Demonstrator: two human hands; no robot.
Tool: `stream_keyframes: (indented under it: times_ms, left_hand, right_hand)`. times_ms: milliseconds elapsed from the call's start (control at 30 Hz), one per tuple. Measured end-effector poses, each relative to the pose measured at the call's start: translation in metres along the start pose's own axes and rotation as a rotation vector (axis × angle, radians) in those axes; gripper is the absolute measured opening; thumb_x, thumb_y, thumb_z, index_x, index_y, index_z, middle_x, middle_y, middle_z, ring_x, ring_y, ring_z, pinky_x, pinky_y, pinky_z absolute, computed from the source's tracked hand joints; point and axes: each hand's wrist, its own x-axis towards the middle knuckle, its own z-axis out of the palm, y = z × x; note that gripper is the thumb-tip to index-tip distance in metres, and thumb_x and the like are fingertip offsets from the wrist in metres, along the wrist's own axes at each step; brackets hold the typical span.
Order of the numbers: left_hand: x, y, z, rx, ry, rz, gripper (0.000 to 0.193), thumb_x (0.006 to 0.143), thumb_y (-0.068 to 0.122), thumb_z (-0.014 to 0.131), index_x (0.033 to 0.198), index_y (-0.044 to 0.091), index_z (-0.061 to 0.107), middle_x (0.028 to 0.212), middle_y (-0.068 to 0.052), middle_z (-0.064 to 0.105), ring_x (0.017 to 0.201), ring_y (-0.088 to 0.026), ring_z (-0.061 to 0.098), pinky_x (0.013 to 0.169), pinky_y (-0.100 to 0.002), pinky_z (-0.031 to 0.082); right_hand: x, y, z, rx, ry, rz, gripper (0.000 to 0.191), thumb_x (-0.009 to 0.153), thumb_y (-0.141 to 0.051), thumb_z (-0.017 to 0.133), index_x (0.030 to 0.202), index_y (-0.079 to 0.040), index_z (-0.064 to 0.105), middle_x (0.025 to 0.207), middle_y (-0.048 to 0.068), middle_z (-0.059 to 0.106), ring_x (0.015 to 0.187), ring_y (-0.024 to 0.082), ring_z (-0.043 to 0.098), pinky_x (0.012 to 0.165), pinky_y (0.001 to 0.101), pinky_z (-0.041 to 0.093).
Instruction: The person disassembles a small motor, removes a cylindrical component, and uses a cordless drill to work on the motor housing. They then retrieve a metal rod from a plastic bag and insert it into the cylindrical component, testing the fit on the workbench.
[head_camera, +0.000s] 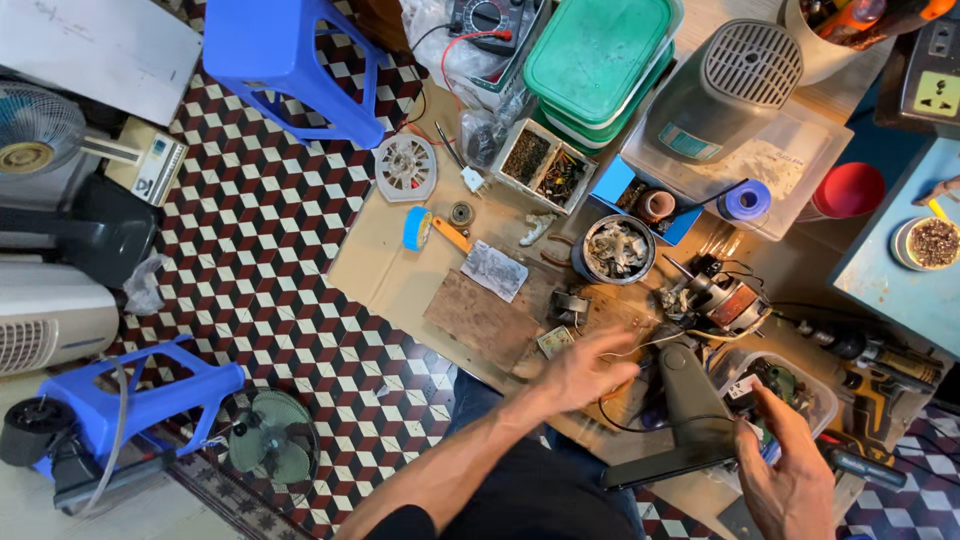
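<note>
Cardboard (385, 270), flat and brown over the checkered floor, bears our grey plastic fan stand (690, 400), a copper-wound fan motor (725, 300) and a round tin of scraps (614, 250), while our left hand (585, 370) hovers open-fingered and our right hand (785, 470) grips a small part over a clear tub (815, 390).

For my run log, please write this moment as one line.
left hand: open, over cardboard | right hand: reaching into plastic tub | grey fan stand between
</note>
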Motion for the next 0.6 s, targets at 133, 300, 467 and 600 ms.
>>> stream_keyframes:
  times_ms: [133,300,467,600]
  left_hand:
    - [-0.002,-0.045,-0.131,0.42,0.562,0.001,0.031,0.093,0.02,0.068,0.12,0.007,0.068,0.118,-0.017,0.07,0.107,-0.037,0.067,0.09,-0.045,0.054]
    - [0.046,-0.077,-0.235,0.83,0.52,0.056,0.057,0.073,0.014,0.08,0.124,0.001,0.061,0.129,-0.029,0.057,0.108,-0.046,0.062,0.087,-0.05,0.052]
    - [0.071,-0.067,-0.252,0.889,0.164,-0.22,0.048,0.082,0.017,0.077,0.127,0.006,0.06,0.123,-0.022,0.062,0.111,-0.04,0.065,0.092,-0.051,0.053]
    - [0.072,-0.058,-0.252,0.893,0.09,-0.214,0.049,0.082,0.019,0.077,0.127,0.008,0.061,0.122,-0.02,0.063,0.112,-0.04,0.064,0.091,-0.051,0.053]
  right_hand:
    - [-0.038,-0.017,0.026,0.157,0.171,-0.038,0.056,0.091,-0.007,0.067,0.146,-0.007,0.056,0.133,0.017,0.064,0.119,0.022,0.065,0.1,0.0326,0.053]
    - [-0.091,-0.093,0.077,0.009,0.247,0.112,0.051,0.09,-0.007,0.069,0.14,-0.004,0.06,0.128,0.017,0.068,0.115,0.028,0.069,0.098,0.0359,0.054]
    - [-0.055,-0.178,0.159,-0.107,-0.077,-0.107,0.068,0.079,-0.014,0.075,0.142,-0.004,0.052,0.142,0.02,0.056,0.131,0.035,0.052,0.11,0.0439,0.043]
    - [-0.012,-0.226,0.23,-0.299,-0.228,-0.308,0.082,0.08,-0.017,0.074,0.151,-0.003,0.035,0.155,0.025,0.034,0.145,0.041,0.031,0.118,0.0522,0.023]
